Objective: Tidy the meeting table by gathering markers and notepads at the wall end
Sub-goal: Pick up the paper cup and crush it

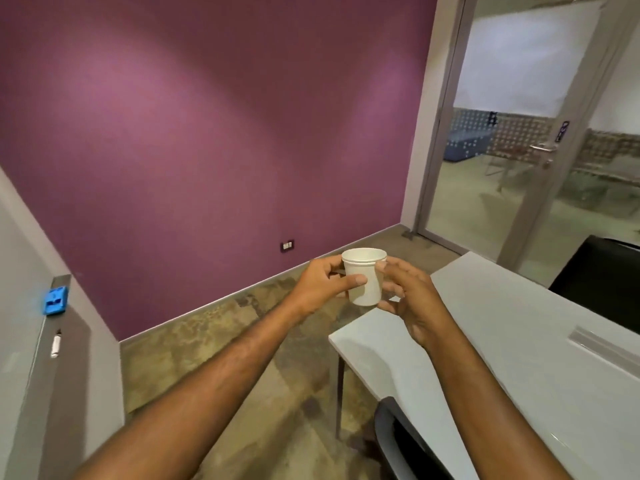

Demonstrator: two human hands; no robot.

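Observation:
A white paper cup [364, 271] is held upright in the air above the near-left corner of the white meeting table [512, 341]. My left hand [320, 287] grips it from the left, thumb across its front. My right hand [412, 299] holds it from the right with curled fingers. On the ledge of the left wall lie a white marker [55, 344] and a blue eraser [54, 300]. No notepad shows in this view.
A purple wall [207, 133] stands ahead with a socket [286, 245] near the floor. A glass door [540, 133] is at the right. A black chair [602, 282] stands behind the table and another chair back [398, 434] at its near side.

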